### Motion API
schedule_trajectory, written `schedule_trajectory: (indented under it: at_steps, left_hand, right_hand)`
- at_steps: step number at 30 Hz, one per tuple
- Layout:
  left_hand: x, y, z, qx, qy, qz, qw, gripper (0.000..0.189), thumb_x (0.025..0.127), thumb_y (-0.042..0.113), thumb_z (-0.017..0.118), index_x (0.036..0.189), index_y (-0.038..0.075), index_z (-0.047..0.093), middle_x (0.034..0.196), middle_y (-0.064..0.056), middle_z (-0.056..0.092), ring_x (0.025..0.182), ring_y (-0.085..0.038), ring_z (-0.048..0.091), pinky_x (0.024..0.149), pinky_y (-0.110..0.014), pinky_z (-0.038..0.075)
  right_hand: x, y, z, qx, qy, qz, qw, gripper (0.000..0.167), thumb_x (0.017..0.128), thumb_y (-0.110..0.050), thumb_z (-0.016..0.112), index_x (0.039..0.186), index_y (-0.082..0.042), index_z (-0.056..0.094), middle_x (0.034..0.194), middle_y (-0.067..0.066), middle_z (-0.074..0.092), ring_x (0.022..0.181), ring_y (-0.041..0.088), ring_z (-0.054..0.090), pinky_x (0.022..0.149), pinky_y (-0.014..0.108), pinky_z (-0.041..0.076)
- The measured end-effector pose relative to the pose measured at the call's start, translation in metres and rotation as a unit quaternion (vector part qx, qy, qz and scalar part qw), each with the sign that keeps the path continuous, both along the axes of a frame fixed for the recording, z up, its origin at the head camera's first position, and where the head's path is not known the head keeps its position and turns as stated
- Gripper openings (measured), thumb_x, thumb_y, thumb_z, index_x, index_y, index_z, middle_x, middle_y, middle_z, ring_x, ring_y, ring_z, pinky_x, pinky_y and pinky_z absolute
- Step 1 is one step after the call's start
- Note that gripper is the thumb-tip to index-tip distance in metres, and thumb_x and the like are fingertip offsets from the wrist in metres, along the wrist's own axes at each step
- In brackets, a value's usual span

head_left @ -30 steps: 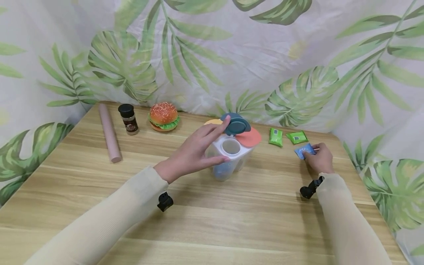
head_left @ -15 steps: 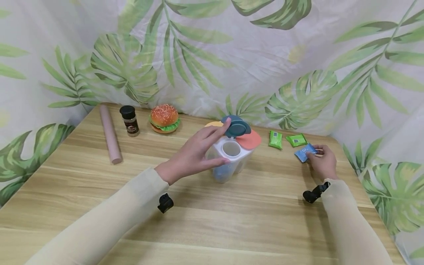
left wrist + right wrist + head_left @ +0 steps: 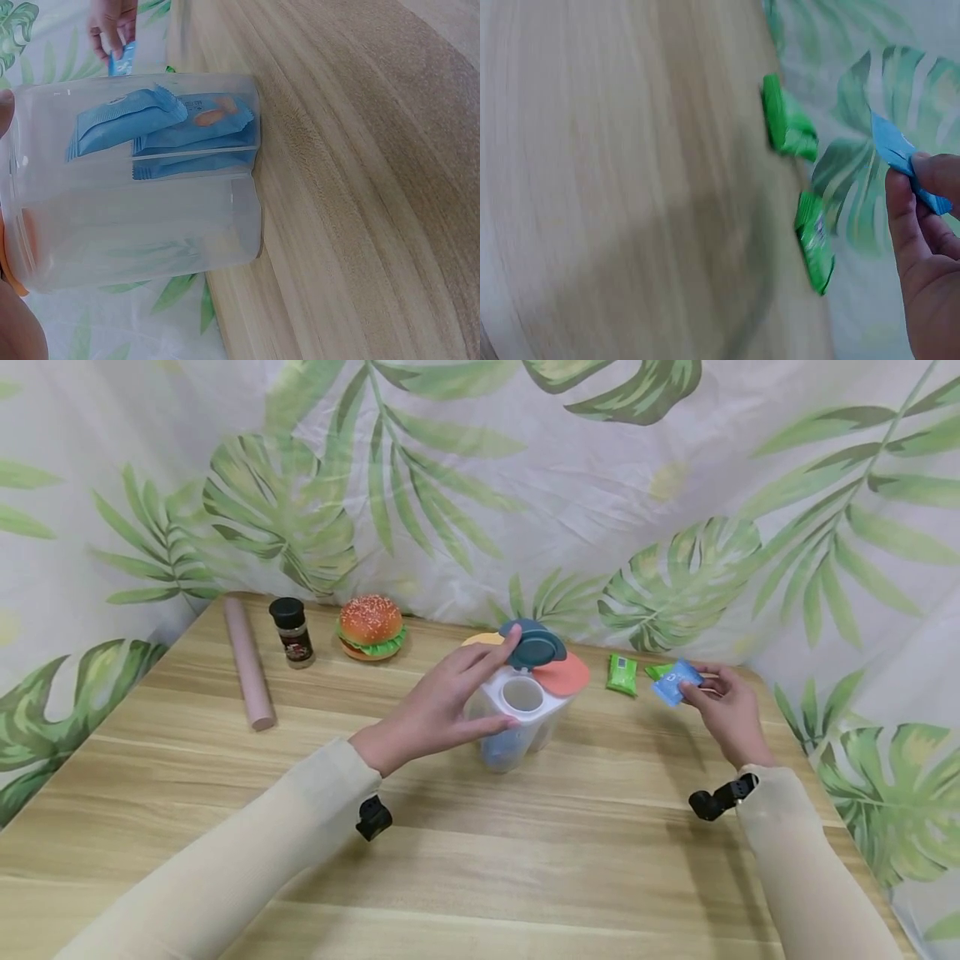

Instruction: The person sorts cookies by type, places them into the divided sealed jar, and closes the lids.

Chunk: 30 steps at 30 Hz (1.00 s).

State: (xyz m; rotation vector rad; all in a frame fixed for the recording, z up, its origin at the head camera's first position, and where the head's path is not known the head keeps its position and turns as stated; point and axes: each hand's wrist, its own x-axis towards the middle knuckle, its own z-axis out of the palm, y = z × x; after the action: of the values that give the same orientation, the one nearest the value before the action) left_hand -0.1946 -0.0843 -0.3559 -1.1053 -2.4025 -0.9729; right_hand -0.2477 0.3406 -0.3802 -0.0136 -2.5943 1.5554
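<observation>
The right hand [image 3: 731,714] pinches a blue packet [image 3: 677,683] between thumb and fingers [image 3: 904,217], nearly together with the thin wrapper between them. The packet is raised over the desk [image 3: 465,852], apart from two green packets: one [image 3: 622,675] to its left, the other [image 3: 658,671] partly behind it in the head view. The left hand [image 3: 435,714] has thumb and fingers spread wide beside a clear container [image 3: 551,718], a finger at its raised teal lid [image 3: 537,647], the thumb by the near rim. More blue packets [image 3: 127,124] lie inside the container, well left of the pinched one.
</observation>
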Motion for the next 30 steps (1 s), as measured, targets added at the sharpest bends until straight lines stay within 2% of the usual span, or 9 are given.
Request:
schedule_trajectory:
  at_steps: [5, 9, 15, 19, 23, 27, 30]
  left_hand:
    - [0.0, -0.001, 0.001, 0.0, -0.002, 0.003, 1.0, 0.102, 0.09, 0.034, 0.085, 0.168, 0.013, 0.022, 0.145, -0.015, 0.058, 0.133, -0.027, 0.055, 0.114, -0.047, 0.047]
    - [0.0, -0.001, 0.0, 0.0, -0.008, 0.0, 1.0, 0.102, 0.09, 0.034, 0.084, 0.168, 0.013, 0.022, 0.145, -0.015, 0.058, 0.133, -0.027, 0.055, 0.114, -0.046, 0.047]
    - [-0.001, 0.0, -0.001, 0.002, -0.005, -0.001, 1.0, 0.102, 0.09, 0.034, 0.084, 0.168, 0.013, 0.022, 0.145, -0.014, 0.057, 0.132, -0.026, 0.055, 0.114, -0.046, 0.047]
    - [-0.001, 0.0, -0.001, 0.001, 0.0, 0.0, 1.0, 0.102, 0.09, 0.034, 0.084, 0.168, 0.013, 0.022, 0.145, -0.014, 0.057, 0.132, -0.027, 0.055, 0.114, -0.046, 0.047]
    - [-0.001, 0.001, -0.001, -0.001, -0.001, 0.002, 1.0, 0.102, 0.09, 0.034, 0.084, 0.168, 0.013, 0.022, 0.144, -0.014, 0.058, 0.131, -0.026, 0.056, 0.114, -0.046, 0.047]
    - [-0.001, 0.001, -0.002, -0.001, 0.004, 0.002, 1.0, 0.102, 0.09, 0.034, 0.084, 0.168, 0.012, 0.022, 0.144, -0.014, 0.058, 0.13, -0.026, 0.056, 0.114, -0.046, 0.047]
    - [0.0, 0.001, -0.002, -0.001, 0.008, 0.002, 1.0, 0.103, 0.09, 0.034, 0.084, 0.168, 0.012, 0.021, 0.144, -0.014, 0.057, 0.131, -0.026, 0.055, 0.115, -0.045, 0.047]
  right_hand:
    - [0.007, -0.027, 0.02, -0.054, 0.031, 0.054, 0.9966, 0.034, 0.102, -0.009, 0.068, 0.133, -0.003, 0.056, 0.102, -0.013, 0.067, 0.089, -0.003, 0.07, 0.081, 0.013, 0.059]
    - [0.016, -0.051, 0.036, -0.086, 0.067, 0.081, 0.9907, 0.026, 0.099, -0.006, 0.071, 0.124, -0.008, 0.062, 0.101, -0.01, 0.07, 0.087, 0.0, 0.071, 0.077, 0.014, 0.06]
    - [0.033, -0.08, 0.062, -0.1, 0.12, 0.119, 0.9806, 0.023, 0.099, -0.003, 0.071, 0.12, -0.011, 0.067, 0.095, -0.007, 0.072, 0.081, 0.004, 0.07, 0.073, 0.016, 0.06]
    - [0.043, -0.098, 0.075, -0.112, 0.15, 0.147, 0.9712, 0.023, 0.098, 0.001, 0.07, 0.12, -0.004, 0.068, 0.098, -0.003, 0.072, 0.083, 0.007, 0.07, 0.075, 0.019, 0.061]
    - [0.052, -0.116, 0.084, -0.085, 0.186, 0.164, 0.965, 0.023, 0.097, 0.005, 0.069, 0.119, 0.005, 0.068, 0.101, -0.003, 0.07, 0.084, 0.007, 0.068, 0.073, 0.017, 0.06]
    - [0.056, -0.135, 0.084, -0.091, 0.214, 0.195, 0.9529, 0.024, 0.094, 0.014, 0.067, 0.117, 0.015, 0.063, 0.103, -0.004, 0.07, 0.085, 0.006, 0.067, 0.072, 0.017, 0.061]
    - [0.057, -0.149, 0.08, -0.097, 0.22, 0.229, 0.9432, 0.025, 0.092, 0.019, 0.066, 0.116, 0.018, 0.061, 0.106, -0.004, 0.07, 0.085, 0.006, 0.067, 0.072, 0.02, 0.062]
